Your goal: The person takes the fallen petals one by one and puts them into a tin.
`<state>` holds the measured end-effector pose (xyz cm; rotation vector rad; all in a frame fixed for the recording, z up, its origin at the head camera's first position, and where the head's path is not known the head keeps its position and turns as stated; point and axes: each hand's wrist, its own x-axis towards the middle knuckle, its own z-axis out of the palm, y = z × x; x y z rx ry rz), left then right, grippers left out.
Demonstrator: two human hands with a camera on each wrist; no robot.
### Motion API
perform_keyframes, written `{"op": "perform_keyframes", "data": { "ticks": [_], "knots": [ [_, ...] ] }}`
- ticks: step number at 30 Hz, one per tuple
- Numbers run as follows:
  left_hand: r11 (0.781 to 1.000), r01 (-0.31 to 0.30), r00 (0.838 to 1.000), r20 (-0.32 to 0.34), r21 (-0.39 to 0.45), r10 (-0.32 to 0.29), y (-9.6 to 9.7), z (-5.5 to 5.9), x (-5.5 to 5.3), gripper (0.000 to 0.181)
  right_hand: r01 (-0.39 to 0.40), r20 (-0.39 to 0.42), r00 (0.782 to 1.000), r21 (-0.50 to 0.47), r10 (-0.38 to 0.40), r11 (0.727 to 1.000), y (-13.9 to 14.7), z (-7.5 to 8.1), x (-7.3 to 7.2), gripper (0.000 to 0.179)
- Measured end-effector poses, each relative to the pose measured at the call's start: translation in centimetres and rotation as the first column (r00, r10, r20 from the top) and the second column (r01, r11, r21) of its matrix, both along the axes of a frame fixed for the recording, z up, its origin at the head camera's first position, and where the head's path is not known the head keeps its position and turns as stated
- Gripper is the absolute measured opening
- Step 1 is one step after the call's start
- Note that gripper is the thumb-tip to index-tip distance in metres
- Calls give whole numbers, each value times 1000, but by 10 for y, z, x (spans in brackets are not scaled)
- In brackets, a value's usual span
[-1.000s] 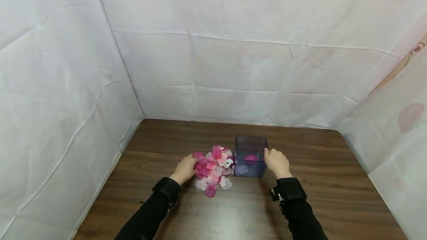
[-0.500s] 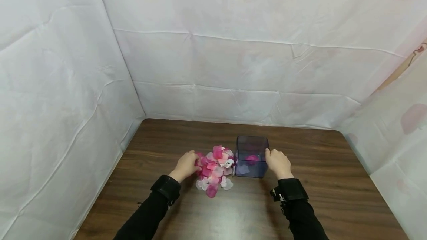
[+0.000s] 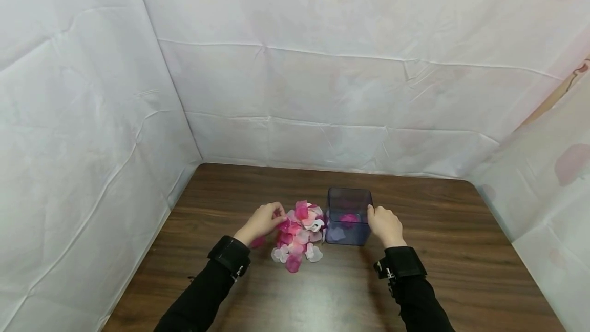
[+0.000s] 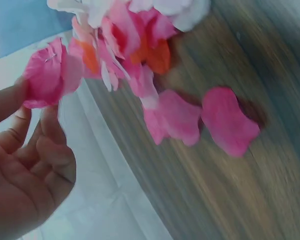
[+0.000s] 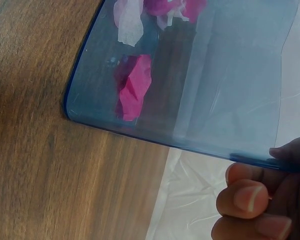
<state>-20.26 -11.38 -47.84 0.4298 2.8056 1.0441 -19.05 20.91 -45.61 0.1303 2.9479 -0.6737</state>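
My left hand (image 3: 262, 221) pinches a deep pink petal (image 4: 45, 75) between thumb and fingers, at the left side of the petal pile. The pile (image 3: 301, 229) mixes pink, white and orange-tinted artificial petals on the table. To its right stands a see-through blue-grey box (image 3: 348, 237) with an open top. My right hand (image 3: 384, 223) grips the box's right wall at the rim, thumb inside and fingers outside. A crumpled magenta petal (image 5: 135, 87) shows through the box wall in the right wrist view.
The brown wood-grain table (image 3: 451, 270) is bounded by white cloth (image 3: 322, 91) at the back and both sides. A separate pink petal (image 4: 229, 121) lies at the pile's left edge, partly behind my left wrist in the head view.
My left hand has lifted from the pile's left edge with a pink petal pinched in it, and a loose petal shows beside the wrist. My right hand stays on the box.
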Motion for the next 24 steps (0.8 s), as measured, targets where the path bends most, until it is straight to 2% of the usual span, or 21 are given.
{"op": "perform_keyframes", "data": {
  "ticks": [5, 8, 11, 16, 19, 24],
  "knots": [
    [995, 62, 993, -104, 72, -55, 7, 3, -3, 14, -1, -1, 1000, 0, 1, 1000, 0, 0, 0, 43],
    [992, 78, 993, -101, 103, -67, 12, 5, -6, 12, 2, 5, 1000, 5, -2, 1000, 1, 0, -1, 43],
    [987, 64, 996, -69, 145, -54, 19, 9, -8, 10, 4, 2, 1000, 9, -4, 1000, 1, 1, -1, 43],
    [968, 78, 988, -148, 238, -44, 40, 15, -13, 7, 5, 14, 1000, 7, -5, 1000, 2, 2, 1, 43],
    [958, 132, 977, -199, 253, -82, 60, 21, -18, 6, 8, 28, 1000, -1, -8, 1000, 3, 2, 2, 42],
    [948, 245, 955, -221, 204, -200, 97, 40, -25, 5, 13, 33, 999, 0, -13, 1000, 2, 2, 1, 42]
  ]
}}
